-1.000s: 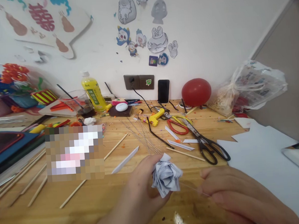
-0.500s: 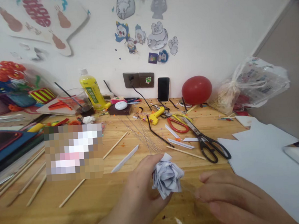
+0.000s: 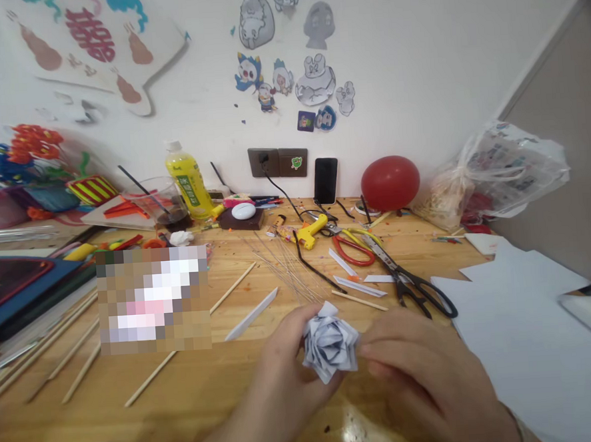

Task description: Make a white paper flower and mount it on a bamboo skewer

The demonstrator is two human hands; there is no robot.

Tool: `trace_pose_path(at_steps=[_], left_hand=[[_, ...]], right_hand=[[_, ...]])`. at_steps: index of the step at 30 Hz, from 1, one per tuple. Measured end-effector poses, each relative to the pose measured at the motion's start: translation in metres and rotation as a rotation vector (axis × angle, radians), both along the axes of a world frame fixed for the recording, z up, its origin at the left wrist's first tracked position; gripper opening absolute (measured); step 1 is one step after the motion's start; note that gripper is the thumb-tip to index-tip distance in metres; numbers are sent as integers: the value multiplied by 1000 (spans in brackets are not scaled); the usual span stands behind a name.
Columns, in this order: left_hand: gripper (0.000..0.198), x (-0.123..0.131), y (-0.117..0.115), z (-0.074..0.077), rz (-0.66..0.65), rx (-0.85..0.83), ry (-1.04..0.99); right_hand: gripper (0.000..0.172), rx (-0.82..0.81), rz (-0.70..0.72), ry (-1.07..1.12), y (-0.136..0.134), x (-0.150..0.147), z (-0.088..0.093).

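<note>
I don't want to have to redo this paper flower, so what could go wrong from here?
The petals might crease: the left hand holds the paper flower, and the fingertips of the right hand are right by its edge, though contact is hard to tell. The right hand also partly hides a handle of the black scissors, so a wide sweep could perhaps knock them.

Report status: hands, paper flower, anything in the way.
Left hand gripping paper flower. Right hand at its right edge, contact unclear. Black-handled scissors just beyond right hand.
</note>
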State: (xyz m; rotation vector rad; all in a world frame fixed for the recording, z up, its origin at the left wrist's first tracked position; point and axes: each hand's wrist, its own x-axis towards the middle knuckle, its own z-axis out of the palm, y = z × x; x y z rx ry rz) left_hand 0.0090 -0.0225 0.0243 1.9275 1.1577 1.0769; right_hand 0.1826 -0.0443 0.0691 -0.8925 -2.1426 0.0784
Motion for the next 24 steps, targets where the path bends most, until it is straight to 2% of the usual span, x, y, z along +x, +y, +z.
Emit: trace_pose_path(at_steps=[4, 7, 12, 18, 24], left_hand=[[45, 5, 7, -9, -14, -208, -52], [48, 5, 13, -20, -37, -344, -89], [51, 3, 22, -30, -82, -464, -158], [61, 7, 20, -29, -172, -546, -226], [46, 9, 18, -24, -210, -505, -215]], right_hand=[[26, -108, -35, 39, 13, -4, -13], [28, -130, -52, 112, 19, -8, -27], [26, -120, -66, 119, 25, -10, -44], [23, -123, -177, 218, 28, -9, -45], [27, -191, -216, 314, 26, -10, -42]])
